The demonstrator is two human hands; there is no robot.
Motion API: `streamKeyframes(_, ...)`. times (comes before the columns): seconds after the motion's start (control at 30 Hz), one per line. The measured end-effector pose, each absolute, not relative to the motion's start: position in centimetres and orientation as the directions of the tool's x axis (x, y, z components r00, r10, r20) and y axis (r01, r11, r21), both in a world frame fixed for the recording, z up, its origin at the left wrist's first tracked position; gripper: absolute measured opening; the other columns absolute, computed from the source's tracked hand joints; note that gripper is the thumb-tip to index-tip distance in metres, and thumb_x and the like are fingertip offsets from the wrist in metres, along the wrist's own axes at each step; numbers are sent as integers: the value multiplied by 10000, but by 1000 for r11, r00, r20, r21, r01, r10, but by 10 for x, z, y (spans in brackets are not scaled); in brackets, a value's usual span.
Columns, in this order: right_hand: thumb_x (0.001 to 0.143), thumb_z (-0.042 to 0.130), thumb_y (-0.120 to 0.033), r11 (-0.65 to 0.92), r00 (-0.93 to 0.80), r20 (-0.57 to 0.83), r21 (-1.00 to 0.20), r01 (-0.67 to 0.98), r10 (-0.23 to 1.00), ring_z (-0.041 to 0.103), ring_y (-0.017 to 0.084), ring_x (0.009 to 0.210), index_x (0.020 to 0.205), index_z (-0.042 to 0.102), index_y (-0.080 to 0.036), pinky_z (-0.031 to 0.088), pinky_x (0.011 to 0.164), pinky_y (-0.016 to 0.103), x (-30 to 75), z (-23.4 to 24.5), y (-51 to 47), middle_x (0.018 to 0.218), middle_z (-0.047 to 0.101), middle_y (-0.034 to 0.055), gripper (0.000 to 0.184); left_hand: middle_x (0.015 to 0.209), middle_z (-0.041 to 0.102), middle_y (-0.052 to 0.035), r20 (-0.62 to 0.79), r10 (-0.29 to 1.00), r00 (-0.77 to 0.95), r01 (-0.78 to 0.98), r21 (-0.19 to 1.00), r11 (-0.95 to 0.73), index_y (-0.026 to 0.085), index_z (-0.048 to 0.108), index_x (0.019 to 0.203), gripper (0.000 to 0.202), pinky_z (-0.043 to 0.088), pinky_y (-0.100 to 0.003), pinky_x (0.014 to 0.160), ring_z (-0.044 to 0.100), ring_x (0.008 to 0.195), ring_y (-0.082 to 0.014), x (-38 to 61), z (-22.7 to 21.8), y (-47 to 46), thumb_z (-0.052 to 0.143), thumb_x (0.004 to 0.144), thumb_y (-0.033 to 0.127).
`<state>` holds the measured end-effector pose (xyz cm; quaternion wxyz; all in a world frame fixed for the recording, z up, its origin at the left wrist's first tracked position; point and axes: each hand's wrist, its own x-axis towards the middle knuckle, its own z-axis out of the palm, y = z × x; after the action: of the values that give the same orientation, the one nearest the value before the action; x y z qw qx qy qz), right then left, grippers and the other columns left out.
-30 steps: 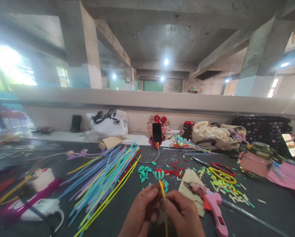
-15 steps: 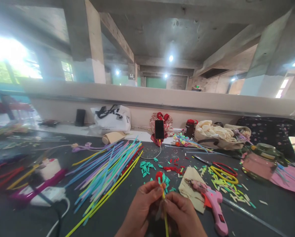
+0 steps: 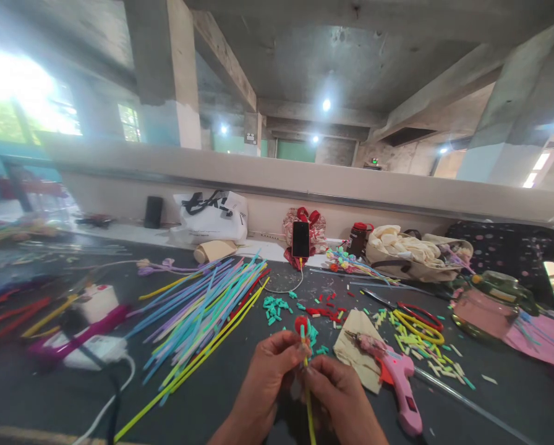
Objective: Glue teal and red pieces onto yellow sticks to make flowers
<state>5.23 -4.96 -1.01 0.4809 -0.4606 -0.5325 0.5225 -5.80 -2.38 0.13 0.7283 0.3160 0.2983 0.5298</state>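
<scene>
Above the front of the dark table, both my hands pinch one yellow pipe cleaner with a small red ball at its upper end. A short teal piece shows just under the ball. My left hand grips high on the stem, close to the ball, with fingers closed. Slightly lower, my right hand pinches the same stem between thumb and fingers. Beyond the hands lie short teal pieces and red pieces. A pink glue gun rests to their right, its nozzle over a beige scrap.
A large bundle of coloured pipe cleaners spreads to the left. At the right are scissors, yellow-green snippets and a jug. A phone stands at the back on a cable. Left sits a power strip.
The view has shifted slightly. Both hands keep their hold on the yellow pipe cleaner, and the red ball sits a little higher in the picture.
</scene>
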Motion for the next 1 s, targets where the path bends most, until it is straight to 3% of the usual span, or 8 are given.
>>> streamKeyframes(0.13,664,512,-549,-27,-195,-13,-997,-67,981,296,22,304,556,470,-150,212,328,149,51,-14,-50,410,385,-76,415,460,549,41,-87,957,277,-580,778,239,142,566,583,136,331,-176,399,453,367,-61,-59,-1,-23,692,557,185)
streamKeyframes(0.33,630,571,-527,67,-103,65,-998,15,993,283,22,387,601,506,-133,196,373,144,53,-19,-48,457,380,-76,401,483,552,34,-72,974,216,-567,803,185,133,556,564,135,335,-172,422,466,406,-60,-59,-2,-26,687,558,165)
streamKeyframes(0.5,709,530,-471,33,-160,38,-999,-36,986,325,27,367,644,511,-140,240,378,152,58,-15,-50,452,378,-83,338,623,596,1,-76,944,321,-505,830,239,132,603,741,200,377,-196,465,508,470,-81,-58,-1,-26,685,574,206)
streamKeyframes(0.67,709,505,-517,31,-191,36,-999,-33,981,367,18,323,634,495,-140,202,327,134,66,-13,-52,429,436,-71,385,445,478,40,-107,938,331,-375,897,235,119,573,646,249,243,-161,359,401,365,-53,-60,-1,-22,578,681,366)
streamKeyframes(0.73,708,507,-521,14,-185,23,-999,-46,982,364,13,303,646,502,-138,184,313,128,71,-14,-52,414,441,-73,388,459,487,35,-97,940,327,-340,916,213,114,580,641,274,207,-160,349,371,362,-43,-59,0,-22,561,688,384)
streamKeyframes(0.87,707,552,-467,-36,-133,-11,-982,-188,991,353,7,289,654,508,-140,187,306,122,81,-17,-51,412,440,-78,334,500,541,23,-129,951,280,-207,959,191,116,590,628,262,202,-170,356,341,354,-36,-56,1,-23,617,615,377)
streamKeyframes(1.0,704,604,-363,-110,-157,-43,-887,-449,987,389,14,309,667,518,-149,201,311,125,86,-18,-49,477,491,-59,233,376,420,77,-73,980,184,-86,992,90,152,500,490,255,162,-179,348,275,327,-34,-54,2,-25,616,594,353)
